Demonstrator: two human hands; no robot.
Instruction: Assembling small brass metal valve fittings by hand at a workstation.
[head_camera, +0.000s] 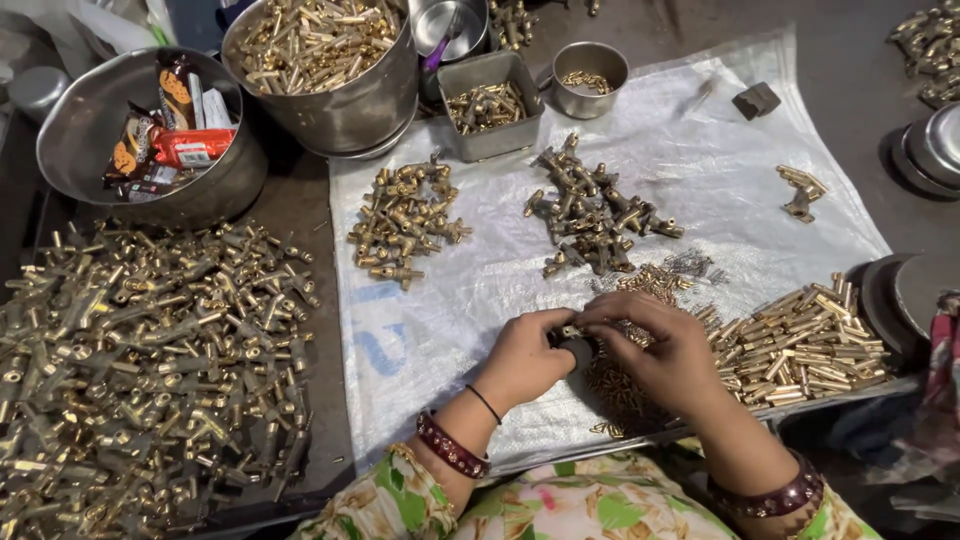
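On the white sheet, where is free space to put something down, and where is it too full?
The white sheet is bare at its far right, between the small steel cup and the few brass parts, and at its near left, below the left brass pile. It is crowded around both hands, left hand and right hand.

Small assembly workshop, heaps of brass fittings (150, 370), steel bowls (330, 100)

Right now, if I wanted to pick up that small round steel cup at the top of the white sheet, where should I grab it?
Grip the steel cup by its rim, coming straight down from above. It stands upright with its mouth open and only a few brass bits inside. The square steel tin sits close on its left, so pinch the right side of the rim, which looks free.
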